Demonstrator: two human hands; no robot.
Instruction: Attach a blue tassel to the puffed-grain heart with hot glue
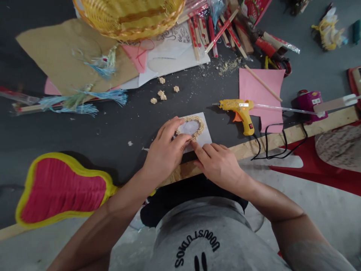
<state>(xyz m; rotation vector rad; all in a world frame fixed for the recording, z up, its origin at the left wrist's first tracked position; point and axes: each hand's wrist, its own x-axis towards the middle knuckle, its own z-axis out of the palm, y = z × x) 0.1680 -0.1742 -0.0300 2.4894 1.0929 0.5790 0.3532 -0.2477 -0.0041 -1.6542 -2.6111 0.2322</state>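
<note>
A heart-shaped ring of small pale, knobbly pieces (202, 127) lies on a white paper square (207, 136) near the table's front edge. My left hand (166, 146) curves round the ring's left side, fingers at its upper left and thumb at its lower edge. Against that lower edge, close to the left thumb, presses the index fingertip of my right hand (217, 160); its other fingers are curled. Whether a small piece sits between the fingertips is hidden. Several loose pale clusters (161, 95) lie beyond the hands. To the right rests a yellow hot glue gun (239, 113) with a clear glue stick in its back.
A pink sheet (272, 84) lies beneath a thin wooden stick (262, 82). The black cord (267, 145) loops over the front edge. A yellow basket (132, 22), red-wrapped sticks (201, 32), and blue tassels (90, 99) occupy the back. At left is a pink-and-yellow fan-shaped piece (64, 190).
</note>
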